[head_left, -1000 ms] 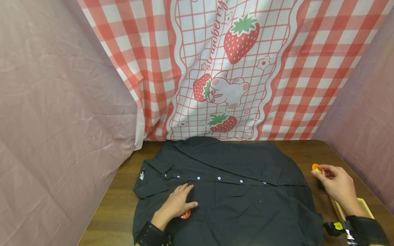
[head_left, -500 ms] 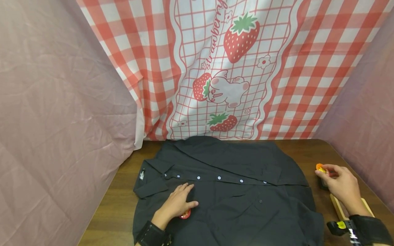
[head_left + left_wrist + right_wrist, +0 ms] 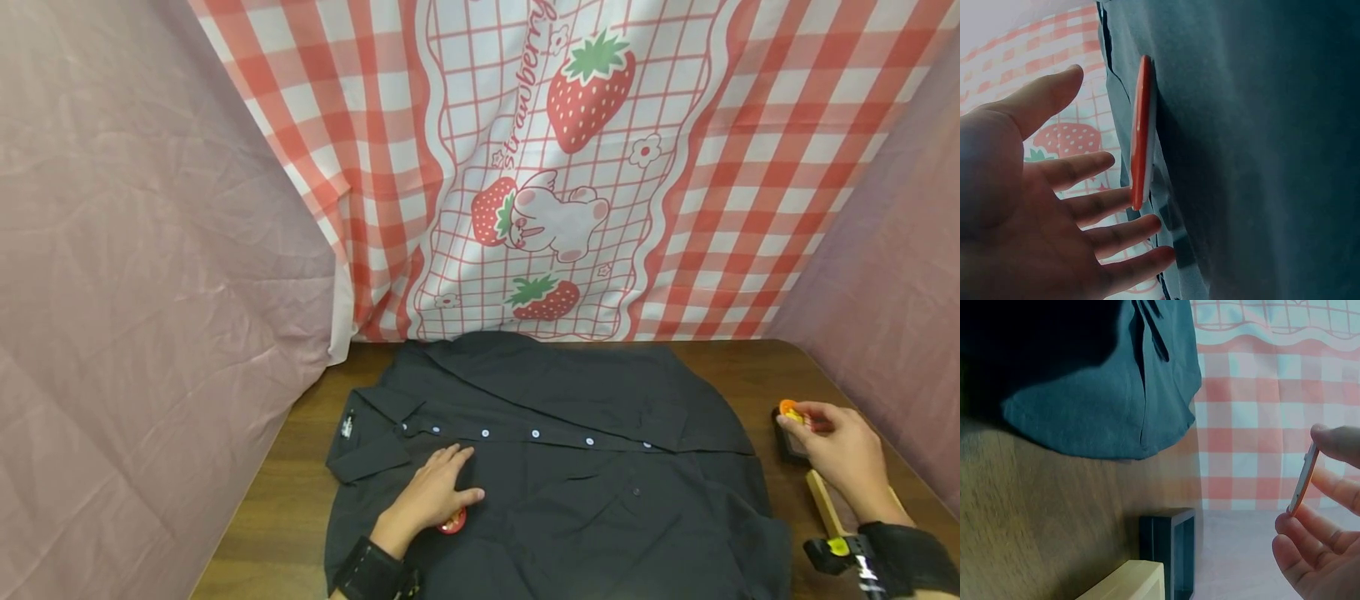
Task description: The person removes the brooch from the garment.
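A dark short-sleeved shirt [image 3: 570,508] with white buttons lies spread on the table. My left hand [image 3: 431,492] rests on its left part, fingers extended and thumb spread. Beside the thumb, partly covered by the hand, a red round badge [image 3: 453,523] sits on the cloth; edge-on in the left wrist view, this badge [image 3: 1142,134] has a red rim and pale back. At the right, my right hand [image 3: 843,450] pinches an orange round badge [image 3: 790,409] between thumb and fingertips, close over a black box [image 3: 784,442]. The pale back of that badge [image 3: 1304,478] faces the right wrist camera.
A light wooden tray [image 3: 825,502] stands in front of the black box, partly hidden by my right forearm. Brown table [image 3: 750,367] shows around the shirt. A red checked strawberry cloth [image 3: 540,225] hangs behind, with pinkish curtains [image 3: 150,275] at both sides.
My right hand has moved a little to the right with the orange badge, uncovering more of the black box. The left hand and red badge stay where they were.
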The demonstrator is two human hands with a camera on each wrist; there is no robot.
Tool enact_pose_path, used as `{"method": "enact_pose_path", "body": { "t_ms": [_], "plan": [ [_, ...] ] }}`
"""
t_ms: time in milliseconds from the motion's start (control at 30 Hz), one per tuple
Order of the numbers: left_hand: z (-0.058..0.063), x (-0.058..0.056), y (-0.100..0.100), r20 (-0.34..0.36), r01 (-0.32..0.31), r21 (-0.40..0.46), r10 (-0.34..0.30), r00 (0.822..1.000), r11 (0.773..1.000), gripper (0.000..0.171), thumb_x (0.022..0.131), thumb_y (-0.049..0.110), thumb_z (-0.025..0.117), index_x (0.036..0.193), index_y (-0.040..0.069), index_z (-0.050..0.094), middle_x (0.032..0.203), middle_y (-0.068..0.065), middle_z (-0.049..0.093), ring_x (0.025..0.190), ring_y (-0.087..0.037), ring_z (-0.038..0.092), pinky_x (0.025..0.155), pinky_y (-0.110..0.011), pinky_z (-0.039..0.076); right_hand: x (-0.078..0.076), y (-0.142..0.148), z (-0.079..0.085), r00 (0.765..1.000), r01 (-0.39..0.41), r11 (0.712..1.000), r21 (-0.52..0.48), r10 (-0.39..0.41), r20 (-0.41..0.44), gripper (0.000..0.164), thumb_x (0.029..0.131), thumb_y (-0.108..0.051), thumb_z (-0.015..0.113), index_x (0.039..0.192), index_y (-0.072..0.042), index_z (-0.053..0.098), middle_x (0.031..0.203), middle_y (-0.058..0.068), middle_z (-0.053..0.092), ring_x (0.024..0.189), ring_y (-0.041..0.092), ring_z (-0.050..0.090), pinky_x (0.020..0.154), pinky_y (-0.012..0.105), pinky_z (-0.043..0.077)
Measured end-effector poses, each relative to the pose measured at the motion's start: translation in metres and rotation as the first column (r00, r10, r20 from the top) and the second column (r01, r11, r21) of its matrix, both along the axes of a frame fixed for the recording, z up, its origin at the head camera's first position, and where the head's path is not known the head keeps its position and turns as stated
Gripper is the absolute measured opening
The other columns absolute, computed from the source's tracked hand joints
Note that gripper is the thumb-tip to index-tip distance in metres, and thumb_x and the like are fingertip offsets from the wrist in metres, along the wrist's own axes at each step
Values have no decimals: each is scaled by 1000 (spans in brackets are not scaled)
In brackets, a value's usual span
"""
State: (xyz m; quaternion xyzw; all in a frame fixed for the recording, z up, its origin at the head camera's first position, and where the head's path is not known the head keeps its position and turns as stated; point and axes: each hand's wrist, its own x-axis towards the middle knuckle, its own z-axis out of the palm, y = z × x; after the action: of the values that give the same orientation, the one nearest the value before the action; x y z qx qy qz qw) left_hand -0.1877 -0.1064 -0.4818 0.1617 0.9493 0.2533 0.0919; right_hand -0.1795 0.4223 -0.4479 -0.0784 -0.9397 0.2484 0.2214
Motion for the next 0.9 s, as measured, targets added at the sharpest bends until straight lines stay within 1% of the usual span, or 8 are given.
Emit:
{"method": "enact_pose_path", "body": {
  "t_ms": [33, 100, 133, 200, 233, 500, 733, 900],
  "plan": [
    [0, 0, 0, -2, 0, 0, 0, 1000, 1000, 65, 87, 36, 72, 139, 4, 50, 146, -25, 44, 138, -46, 38, 108, -63, 34, 0, 1, 0, 1000, -4, 1000, 4, 4, 9, 48, 89, -33, 70, 113, 8, 64, 101, 31, 62, 77, -13, 37, 66, 35, 35],
    [1, -1, -1, -5, 1, -1, -1, 1000, 1000, 65, 86, 36, 72, 139, 4, 50, 146, -25, 44, 138, -46, 38, 108, -63, 34, -1, 3, 0, 1000, -11, 1000, 1, 11, 28, 50, 90, -34, 69, 114, 9, 63, 103, 32, 61, 80, 6, 48, 66, 36, 35],
    [1, -2, -1, -6, 1, -2, -1, 1000, 1000, 66, 86, 36, 72, 139, 4, 50, 146, -25, 44, 138, -46, 38, 108, -63, 34, -1, 4, 0, 999, -13, 1000, 4, 13, 35, 50, 90, -34, 69, 115, 9, 63, 103, 33, 60, 82, 15, 50, 66, 36, 35],
    [1, -2, -1, -5, 2, -5, -2, 1000, 1000, 66, 87, 37, 71, 140, 4, 50, 147, -25, 44, 138, -45, 37, 108, -62, 34, -1, 8, 0, 999, -10, 1000, 13, 9, 47, 51, 91, -35, 68, 115, 9, 62, 104, 33, 60, 81, 27, 51, 64, 35, 35],
    [1, -3, -1, -5, 4, -7, -4, 1000, 1000, 66, 87, 37, 71, 140, 4, 50, 147, -25, 44, 138, -45, 37, 108, -62, 34, -1, 10, 0, 998, -7, 1000, 13, 6, 55, 51, 91, -35, 67, 116, 9, 62, 104, 33, 60, 83, 30, 52, 64, 36, 35],
    [-1, -4, -1, -16, 9, -9, -9, 1000, 1000, 66, 86, 36, 72, 139, 4, 50, 147, -25, 44, 138, -44, 38, 108, -62, 35, -2, 15, 3, 995, 10, 1000, 10, -11, 98, 54, 92, -36, 66, 117, 12, 59, 103, 35, 55, 87, 42, 51, 63, 38, 35],
    [1, -5, 0, 11, 5, -13, -5, 1000, 1000, 66, 87, 37, 71, 141, 6, 49, 149, -24, 42, 140, -44, 36, 109, -62, 34, -4, 21, 0, 994, 20, 1000, 22, -22, 105, 53, 92, -35, 66, 115, 12, 60, 103, 35, 58, 85, 42, 54, 61, 35, 36],
    [0, -4, 0, 17, 3, -19, -2, 1000, 1000, 66, 87, 38, 71, 141, 6, 49, 149, -23, 43, 140, -44, 36, 110, -61, 34, -6, 26, -3, 994, 18, 999, 40, -22, 105, 51, 91, -32, 69, 112, 13, 61, 101, 36, 61, 82, 45, 57, 59, 38, 38]
  ]
}}
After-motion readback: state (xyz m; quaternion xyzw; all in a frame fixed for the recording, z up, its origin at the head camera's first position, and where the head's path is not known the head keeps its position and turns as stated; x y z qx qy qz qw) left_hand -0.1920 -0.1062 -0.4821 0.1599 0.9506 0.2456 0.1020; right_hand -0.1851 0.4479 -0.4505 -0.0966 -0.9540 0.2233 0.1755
